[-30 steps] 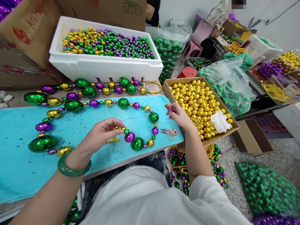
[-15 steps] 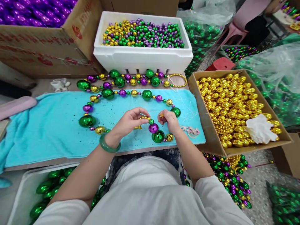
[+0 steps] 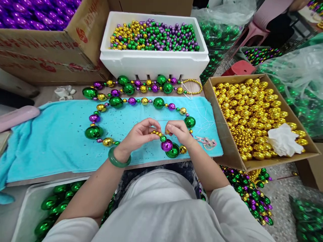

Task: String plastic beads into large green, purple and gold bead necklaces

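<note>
Over a turquoise towel (image 3: 68, 141), my left hand (image 3: 138, 136) pinches a short run of small gold beads (image 3: 156, 133) at the end of a bead necklace. Beside its fingertips hang a small green bead (image 3: 163, 138), a purple bead (image 3: 166, 145) and a large green bead (image 3: 173, 151). Close by on the right, my right hand (image 3: 179, 132) is closed, with a small gold-coloured piece (image 3: 167, 132) at its fingertips; its exact kind is unclear. The rest of the necklace (image 3: 132, 101) loops across the towel in green, purple and gold. Small scissors (image 3: 207, 142) lie right of my right hand.
A white foam box (image 3: 153, 62) of mixed small beads stands behind. On the right is a carton (image 3: 243, 163) of gold beads with crumpled white tissue (image 3: 285, 139). Another carton (image 3: 45, 55) holds purple beads at far left. Thin clear thread (image 3: 203, 117) trails over the towel.
My right hand has come left and slightly down, nearer my left fingertips. My left hand keeps its pinch on the small gold beads, which sit slightly lower.
</note>
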A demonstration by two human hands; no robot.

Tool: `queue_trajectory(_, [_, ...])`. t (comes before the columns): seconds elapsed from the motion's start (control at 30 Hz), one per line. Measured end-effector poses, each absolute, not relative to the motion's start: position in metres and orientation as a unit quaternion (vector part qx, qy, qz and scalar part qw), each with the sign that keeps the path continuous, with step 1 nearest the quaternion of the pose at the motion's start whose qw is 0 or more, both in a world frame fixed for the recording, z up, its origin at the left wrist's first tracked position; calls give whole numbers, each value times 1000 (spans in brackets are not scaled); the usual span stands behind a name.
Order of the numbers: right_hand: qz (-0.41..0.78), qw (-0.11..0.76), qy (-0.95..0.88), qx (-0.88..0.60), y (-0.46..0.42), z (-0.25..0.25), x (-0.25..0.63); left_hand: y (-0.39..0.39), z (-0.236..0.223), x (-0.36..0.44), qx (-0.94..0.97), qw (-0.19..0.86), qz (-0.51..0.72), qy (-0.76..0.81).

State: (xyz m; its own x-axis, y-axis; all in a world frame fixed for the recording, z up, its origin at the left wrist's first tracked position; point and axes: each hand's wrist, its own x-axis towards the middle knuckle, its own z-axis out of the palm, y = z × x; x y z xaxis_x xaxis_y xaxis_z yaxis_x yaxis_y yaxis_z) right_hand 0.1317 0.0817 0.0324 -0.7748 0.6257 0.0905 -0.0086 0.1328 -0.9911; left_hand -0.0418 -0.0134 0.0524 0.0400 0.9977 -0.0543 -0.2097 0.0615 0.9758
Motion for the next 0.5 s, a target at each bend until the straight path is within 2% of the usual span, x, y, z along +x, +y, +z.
queue_trajectory(0.5, [571,282,-731,-246,98,15,130,-5,51,-37,406,590,493,493])
